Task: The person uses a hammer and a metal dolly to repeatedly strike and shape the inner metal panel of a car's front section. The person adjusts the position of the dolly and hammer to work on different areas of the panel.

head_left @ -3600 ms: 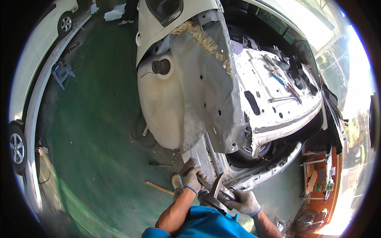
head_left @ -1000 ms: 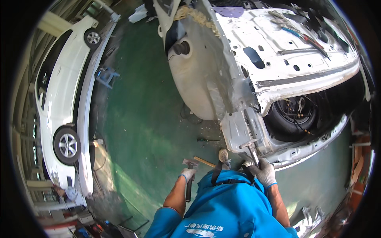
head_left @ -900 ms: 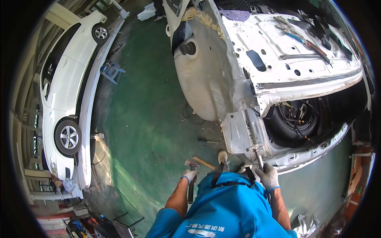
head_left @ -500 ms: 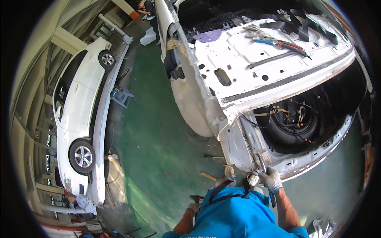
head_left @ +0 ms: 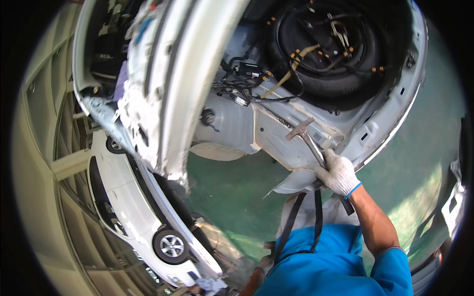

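My right hand point(head_left: 339, 172), in a white knitted glove with a blue cuff, is closed around the handle of a hammer point(head_left: 313, 145). Its metal head hangs over the bare grey rear corner panel point(head_left: 280, 137) of a stripped car body. Below the fist, the dark handle end sticks out. Low by my blue-clothed side, my left hand point(head_left: 266, 264), also gloved, is partly hidden by the clothing. It appears closed on a small dark object, only part of which shows. A bent metal flap point(head_left: 295, 182) juts from the panel's lower edge, just left of my right hand.
Right of the panel, the open trunk well point(head_left: 316, 81) holds loose wiring. A raised white body panel point(head_left: 180, 74) stands at upper left, its lower edge ragged. Beyond it, a white car point(head_left: 131, 202) is parked. Green floor point(head_left: 222, 180) shows between them.
My view has turned and come closer to the trunk corner. The hammer, still in my right hand, now shows larger over the corner panel. My left hand stays low at my side.
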{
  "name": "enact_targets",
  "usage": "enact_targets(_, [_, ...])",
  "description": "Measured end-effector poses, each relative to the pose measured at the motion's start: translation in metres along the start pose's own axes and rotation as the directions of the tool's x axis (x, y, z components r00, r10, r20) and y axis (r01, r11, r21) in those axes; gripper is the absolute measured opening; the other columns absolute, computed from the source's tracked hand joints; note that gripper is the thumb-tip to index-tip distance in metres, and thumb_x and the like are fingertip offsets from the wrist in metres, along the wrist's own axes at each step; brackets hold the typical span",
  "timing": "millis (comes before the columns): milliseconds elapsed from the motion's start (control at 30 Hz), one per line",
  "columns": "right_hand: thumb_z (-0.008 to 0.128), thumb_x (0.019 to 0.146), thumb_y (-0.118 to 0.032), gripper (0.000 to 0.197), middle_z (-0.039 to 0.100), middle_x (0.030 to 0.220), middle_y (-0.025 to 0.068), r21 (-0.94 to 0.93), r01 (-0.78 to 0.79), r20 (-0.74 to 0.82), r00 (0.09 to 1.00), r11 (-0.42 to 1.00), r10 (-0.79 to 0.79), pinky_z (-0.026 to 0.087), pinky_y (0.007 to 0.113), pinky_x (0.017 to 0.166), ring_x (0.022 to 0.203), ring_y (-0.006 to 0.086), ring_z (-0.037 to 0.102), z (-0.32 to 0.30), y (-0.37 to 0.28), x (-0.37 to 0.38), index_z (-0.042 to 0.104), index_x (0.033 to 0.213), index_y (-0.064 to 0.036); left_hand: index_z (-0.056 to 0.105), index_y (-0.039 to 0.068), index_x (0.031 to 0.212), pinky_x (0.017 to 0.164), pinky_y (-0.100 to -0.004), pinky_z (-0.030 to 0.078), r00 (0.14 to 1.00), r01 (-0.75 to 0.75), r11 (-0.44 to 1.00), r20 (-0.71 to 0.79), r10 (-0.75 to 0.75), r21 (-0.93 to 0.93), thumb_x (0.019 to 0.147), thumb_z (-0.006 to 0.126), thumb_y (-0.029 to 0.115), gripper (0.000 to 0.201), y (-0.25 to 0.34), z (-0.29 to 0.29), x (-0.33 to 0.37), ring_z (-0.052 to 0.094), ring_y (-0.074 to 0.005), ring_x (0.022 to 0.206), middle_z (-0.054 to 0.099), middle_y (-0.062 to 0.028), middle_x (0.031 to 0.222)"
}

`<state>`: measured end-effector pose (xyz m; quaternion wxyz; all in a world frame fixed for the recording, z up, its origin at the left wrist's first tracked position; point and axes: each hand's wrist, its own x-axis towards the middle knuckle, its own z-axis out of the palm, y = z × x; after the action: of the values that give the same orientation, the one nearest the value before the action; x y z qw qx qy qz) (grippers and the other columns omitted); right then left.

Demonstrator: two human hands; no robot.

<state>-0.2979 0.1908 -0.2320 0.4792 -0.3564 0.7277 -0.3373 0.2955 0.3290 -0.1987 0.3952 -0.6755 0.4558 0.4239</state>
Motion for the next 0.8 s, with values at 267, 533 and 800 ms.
enact_targets(267, [0.074,0.088,-0.027,0.038,0.062,0.073,0.0256,0.273,-0.099,-0.028,0.993,0.957,0.111,0.052,0.056,0.065,0.072,0.0496,0.067,0.002,0.021,0.012,0.056,0.109,-0.0015,0.067,0.007,0.099,0.052,-0.0296,0.045,0.91,0.365,0.907,0.285,-0.3,-0.212,0.1,0.07,0.03,0.024,0.031,-0.058,0.025,0.057,-0.0128,0.055,0.061,-0.0016,0.073])
enact_targets(533, [0.079,0.084,-0.018,0.042,0.064,0.072,0.0215,0.425,-0.096,-0.074,0.987,0.9,0.14,0.053,0.048,0.061,0.066,0.0456,0.067,0.003,0.024,0.015,0.059,0.116,-0.0006,0.063,0.006,0.113,0.055,-0.0293,0.044,0.955,0.275,0.916,0.196,-0.224,-0.293,0.099,0.07,0.037,0.034,0.108,-0.067,0.056,0.052,-0.012,0.061,0.053,-0.0004,0.076])
enact_targets(800, [0.078,0.084,-0.016,0.048,0.067,0.078,0.0232,0.444,-0.134,-0.028,0.986,0.886,0.163,0.056,0.046,0.067,0.071,0.0455,0.07,0.004,0.027,0.012,0.059,0.126,0.0,0.065,0.002,0.127,0.057,-0.0287,0.046,0.966,0.203,0.945,0.209,-0.15,-0.257,0.101,0.066,0.039,0.045,0.131,-0.048,0.066,0.057,-0.0115,0.065,0.059,-0.0021,0.082])
